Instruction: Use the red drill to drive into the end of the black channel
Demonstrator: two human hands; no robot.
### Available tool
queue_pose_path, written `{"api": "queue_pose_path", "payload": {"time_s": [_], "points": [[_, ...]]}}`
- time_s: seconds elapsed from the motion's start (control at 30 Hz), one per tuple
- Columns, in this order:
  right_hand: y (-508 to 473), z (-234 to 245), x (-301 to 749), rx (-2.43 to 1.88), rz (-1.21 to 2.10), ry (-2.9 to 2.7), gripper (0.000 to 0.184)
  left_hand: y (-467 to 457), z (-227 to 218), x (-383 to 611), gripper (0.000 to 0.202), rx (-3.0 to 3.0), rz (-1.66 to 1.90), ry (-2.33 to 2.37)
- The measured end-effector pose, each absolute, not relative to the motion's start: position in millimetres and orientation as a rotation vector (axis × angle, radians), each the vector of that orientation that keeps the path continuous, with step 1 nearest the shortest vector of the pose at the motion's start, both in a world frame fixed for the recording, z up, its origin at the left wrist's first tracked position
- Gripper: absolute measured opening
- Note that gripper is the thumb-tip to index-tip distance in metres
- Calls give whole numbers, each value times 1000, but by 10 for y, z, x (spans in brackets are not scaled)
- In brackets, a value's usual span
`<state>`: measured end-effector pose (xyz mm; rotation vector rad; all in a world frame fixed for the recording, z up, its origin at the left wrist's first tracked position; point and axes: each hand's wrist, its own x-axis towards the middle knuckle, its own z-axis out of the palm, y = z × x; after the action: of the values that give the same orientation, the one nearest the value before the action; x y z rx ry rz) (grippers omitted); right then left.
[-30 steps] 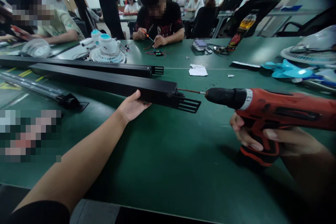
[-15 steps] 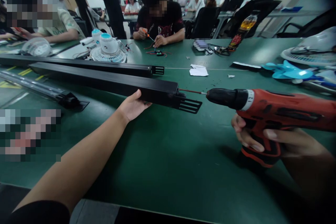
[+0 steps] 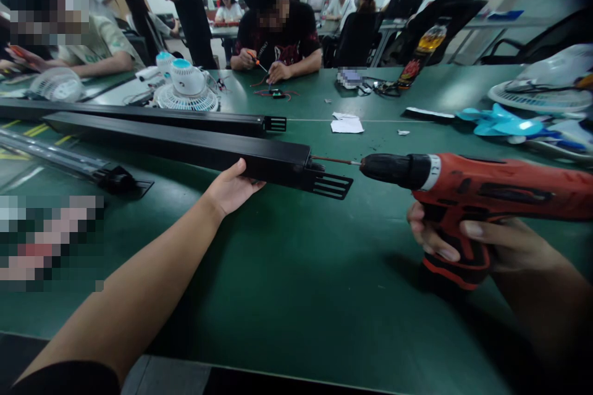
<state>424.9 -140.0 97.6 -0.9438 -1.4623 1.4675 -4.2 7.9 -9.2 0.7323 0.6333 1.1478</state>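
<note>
My left hand (image 3: 233, 188) grips a long black rectangular tube (image 3: 185, 143) near its right end, thumb on the front side and fingers underneath. A slotted black tab (image 3: 332, 185) sticks out from that end. In my right hand (image 3: 463, 237) is a red and black cordless drill (image 3: 491, 185), held by its handle. A long thin driver bit (image 3: 336, 161) runs from the drill's chuck to the end of the tube; its tip is hidden there. Behind lies a second black tube (image 3: 208, 120) with a similar slotted end.
To the left rests a clear-and-black strip (image 3: 69, 157). White fan parts (image 3: 188, 86) stand at the back, and blue fan blades (image 3: 503, 123) lie at the right. White paper (image 3: 347, 123) and a bottle (image 3: 421, 55) are on the green table (image 3: 301, 296). Across it, a person (image 3: 278, 37) handles a screwdriver.
The view has shifted slightly, so everything appears a little further left. Both hands keep their holds, and the bit stays at the tube's end.
</note>
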Motion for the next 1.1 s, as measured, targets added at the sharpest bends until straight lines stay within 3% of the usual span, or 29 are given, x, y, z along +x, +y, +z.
{"api": "queue_pose_path", "payload": {"time_s": [0.57, 1.1], "points": [[-1405, 1028, 4176, -879, 1522, -1434, 22, 78, -116, -37, 45, 733, 1131, 638], [-1441, 1091, 4117, -888, 1520, -1440, 28, 56, -74, -23, 41, 703, 1128, 625]]}}
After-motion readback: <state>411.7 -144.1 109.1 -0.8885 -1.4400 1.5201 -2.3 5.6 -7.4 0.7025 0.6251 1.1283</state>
